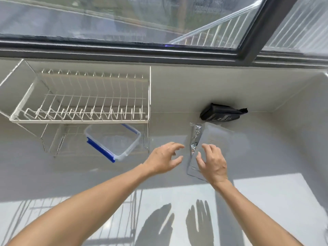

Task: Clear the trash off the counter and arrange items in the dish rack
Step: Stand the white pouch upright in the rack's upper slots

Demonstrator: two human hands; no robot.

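Observation:
A white wire dish rack point(79, 96) stands on the counter at the left; its upper tier holds nothing. A clear plastic container with blue clips point(113, 142) lies tilted under the rack's right end. A grey flat pouch point(214, 137) lies on the counter at the centre right, with a crumpled silver foil wrapper point(195, 137) along its left edge. Behind them lies a black bag point(221, 115). My left hand point(164, 158) hovers open just left of the foil wrapper. My right hand point(213, 161) is open above the pouch's near end, fingers spread.
The pale counter point(71, 174) meets a tiled wall under a dark-framed window point(124, 54). The wall turns a corner at the right point(301, 112). Sunlight and the shadows of my hands fall on the near counter point(177, 224).

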